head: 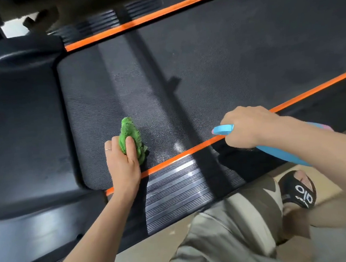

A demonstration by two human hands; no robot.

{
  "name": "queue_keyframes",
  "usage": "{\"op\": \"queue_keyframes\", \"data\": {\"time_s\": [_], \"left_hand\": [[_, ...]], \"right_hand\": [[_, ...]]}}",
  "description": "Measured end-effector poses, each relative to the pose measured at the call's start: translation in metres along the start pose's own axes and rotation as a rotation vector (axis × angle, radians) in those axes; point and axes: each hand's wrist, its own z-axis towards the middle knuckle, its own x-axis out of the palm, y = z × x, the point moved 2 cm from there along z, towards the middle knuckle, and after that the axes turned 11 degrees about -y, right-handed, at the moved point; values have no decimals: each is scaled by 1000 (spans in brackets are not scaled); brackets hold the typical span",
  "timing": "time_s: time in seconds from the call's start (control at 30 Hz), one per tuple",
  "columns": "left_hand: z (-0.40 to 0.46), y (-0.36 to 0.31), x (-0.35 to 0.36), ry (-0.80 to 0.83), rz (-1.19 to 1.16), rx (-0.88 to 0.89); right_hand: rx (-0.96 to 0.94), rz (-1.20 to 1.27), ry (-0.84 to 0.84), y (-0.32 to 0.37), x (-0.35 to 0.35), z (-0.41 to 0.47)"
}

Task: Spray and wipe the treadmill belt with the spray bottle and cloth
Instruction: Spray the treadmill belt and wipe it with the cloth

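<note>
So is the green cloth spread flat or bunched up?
Bunched: the cloth is a crumpled wad under the left hand, pressed on the belt.

- Dim indoor scene overall, with dark surfaces taking up most of the frame.
- Soft glare in pale streaks on the ribbed side rail (172, 185) near the bottom centre.
- Faint sheen and tiny glints on the textured treadmill belt (204, 69).
- Long dark shadow band running diagonally across the belt, top centre down to the near rail.
- Dull bluish reflections on the glossy motor cover (20, 123) at left.
- Small overexposed white patch in the top left corner.
- Wide-angle bending of straight orange edge stripes.
- Soft blur along the lower right, on the trouser fabric (229, 230) and forearm.
</note>
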Motion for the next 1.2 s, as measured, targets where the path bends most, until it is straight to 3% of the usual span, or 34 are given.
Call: {"op": "queue_keyframes", "data": {"time_s": [0.2,0.3,0.4,0.47,0.57,0.67,0.77,0.97,1.2], "left_hand": [[2,-2,6,180,45,110],[8,-18,18,354,90,427],[17,-33,48,510,255,660],[21,-41,73,564,373,849],[14,-66,105,619,357,1040],[1,-95,134,715,477,1073],[1,-96,141,810,442,1066],[27,-29,53,882,344,1083],[21,-63,85,862,393,1225]], "right_hand": [[75,136,-74,-11,4,-2],[78,390,-144,-11,0,-3],[103,677,-334,-8,-6,-6],[158,814,-435,-9,-6,-7],[181,902,-536,-5,-6,-4],[167,941,-612,3,-5,0],[171,966,-642,5,-4,3],[202,988,-647,-4,-6,3],[253,1001,-659,-2,-1,9]]}}
